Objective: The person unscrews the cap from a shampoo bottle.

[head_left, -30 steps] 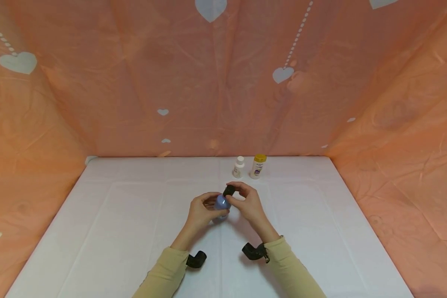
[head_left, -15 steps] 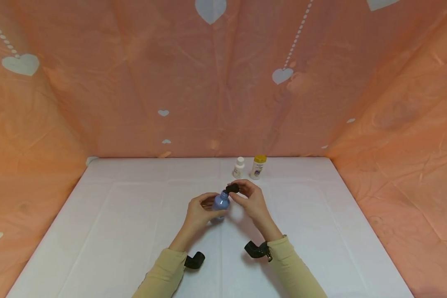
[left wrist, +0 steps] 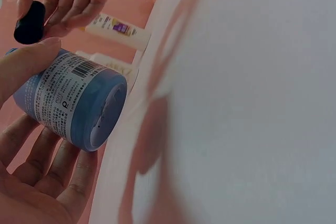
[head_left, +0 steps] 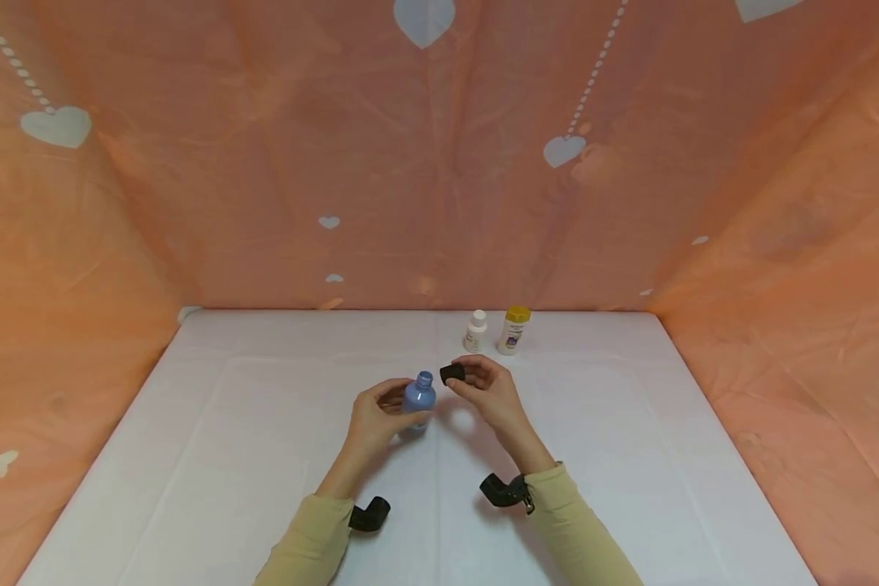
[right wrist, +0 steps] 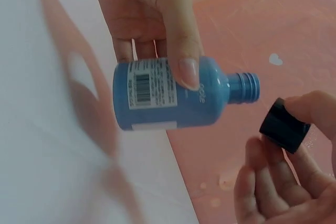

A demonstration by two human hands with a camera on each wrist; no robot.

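A blue bottle [head_left: 419, 397] with a bare threaded neck is gripped by my left hand [head_left: 372, 422], thumb on one side and fingers on the other. Its printed label [right wrist: 152, 85] and barcode show in the right wrist view. The base [left wrist: 107, 116] is raised off the table in the left wrist view. My right hand [head_left: 492, 397] pinches a black cap [right wrist: 285, 126] between thumb and fingers. The cap is apart from the bottle's neck [right wrist: 243, 87], a short way to its right in the head view.
Toward the back of the white table [head_left: 278, 366] stand a small white bottle [head_left: 475, 332] and a white bottle with a yellow cap [head_left: 514, 330]. An orange cloth [head_left: 381, 163] with pale hearts hangs behind and at both sides. Black wrist cameras [head_left: 504, 491] jut inward from the sleeves.
The black cap has come off the blue bottle's neck, which is now bare. My left hand has moved left with the bottle, widening the gap to the cap in my right hand.
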